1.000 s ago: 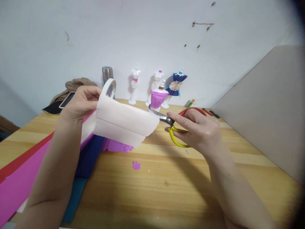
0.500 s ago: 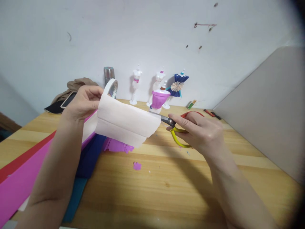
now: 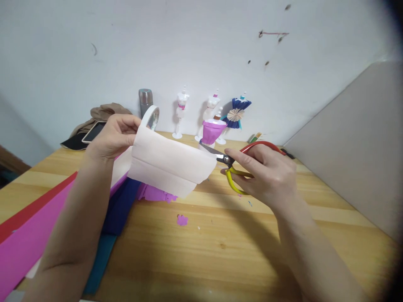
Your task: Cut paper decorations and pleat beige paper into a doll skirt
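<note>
Between its thumb and fingers, my left hand [image 3: 115, 136] pinches the left upper edge of a pale pinkish-white sheet of paper [image 3: 170, 161] with a lengthwise crease. A white roll of tape [image 3: 153, 117] shows at that sheet's upper left corner; I cannot tell whether the hand also holds it. My right hand [image 3: 264, 172] grips scissors [image 3: 227, 159] with one red and one yellow handle. Their blades are spread at the right end of the sheet, one above its top edge, the other mostly hidden.
Small white dress forms [image 3: 181, 111] stand by the wall, one with purple wrap [image 3: 211, 131], one in blue pleats [image 3: 241, 109]. At left are a thermos [image 3: 145, 98], phone [image 3: 94, 132] and long coloured sheets [image 3: 40, 222]. A purple flower cutout [image 3: 182, 220] lies in front.
The scissors have opened wider, the red handle rising away from the yellow one. The sheet and both hands have shifted slightly right in view.
</note>
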`<state>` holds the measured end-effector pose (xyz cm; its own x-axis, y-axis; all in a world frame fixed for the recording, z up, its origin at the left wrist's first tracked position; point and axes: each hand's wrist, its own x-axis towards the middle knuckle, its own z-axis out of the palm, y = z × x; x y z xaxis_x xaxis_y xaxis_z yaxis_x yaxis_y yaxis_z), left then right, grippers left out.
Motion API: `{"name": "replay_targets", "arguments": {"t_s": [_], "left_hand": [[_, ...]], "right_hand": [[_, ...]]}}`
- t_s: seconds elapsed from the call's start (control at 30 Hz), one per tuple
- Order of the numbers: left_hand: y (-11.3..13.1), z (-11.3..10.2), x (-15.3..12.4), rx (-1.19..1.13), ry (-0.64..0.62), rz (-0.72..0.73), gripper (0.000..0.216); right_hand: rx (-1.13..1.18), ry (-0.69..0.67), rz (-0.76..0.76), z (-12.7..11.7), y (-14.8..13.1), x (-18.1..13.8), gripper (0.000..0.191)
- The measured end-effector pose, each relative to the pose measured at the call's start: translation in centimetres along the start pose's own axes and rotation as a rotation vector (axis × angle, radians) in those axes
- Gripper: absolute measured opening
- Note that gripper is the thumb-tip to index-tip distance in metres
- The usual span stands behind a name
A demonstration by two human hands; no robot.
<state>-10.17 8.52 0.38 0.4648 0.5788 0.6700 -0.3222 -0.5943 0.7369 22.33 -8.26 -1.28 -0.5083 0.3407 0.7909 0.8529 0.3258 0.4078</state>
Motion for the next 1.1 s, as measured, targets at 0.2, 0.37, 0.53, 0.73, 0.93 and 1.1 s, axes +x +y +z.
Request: {"name": "replay_targets", "arguments": {"t_s": [0.2, 0.37, 0.53, 0.73, 0.93, 1.1], "left_hand": [[0.19, 0.43, 0.01, -0.059, -0.047, -0.102, 0.021], [0.18, 0.76, 0.10, -0.026, -0.082, -0.121, 0.018], [0.14, 0.88, 0.09, -0.022, -0.088, -0.113, 0.019], [0.15, 0.69, 0.12, 0.017, -0.078, -0.089, 0.019], [0.13, 0.94, 0.29, 0.031, -0.072, -0.079, 0.022], [0.19, 1.02, 0.33, 0.048, -0.062, -0.076, 0.023]], "right_hand": [[0.021, 0.038, -0.002, 0.11, -0.11, 0.08, 0.026], [0.032, 0.041, -0.002, 0.10, -0.17, 0.12, 0.024], [0.025, 0.028, -0.001, 0.10, -0.14, -0.04, 0.029], [0.031, 0.022, 0.018, -0.03, -0.24, -0.11, 0.035], [0.000, 0.014, 0.025, -0.01, -0.33, -0.17, 0.025], [-0.008, 0.047, 0.003, 0.30, -0.14, -0.24, 0.028]]}}
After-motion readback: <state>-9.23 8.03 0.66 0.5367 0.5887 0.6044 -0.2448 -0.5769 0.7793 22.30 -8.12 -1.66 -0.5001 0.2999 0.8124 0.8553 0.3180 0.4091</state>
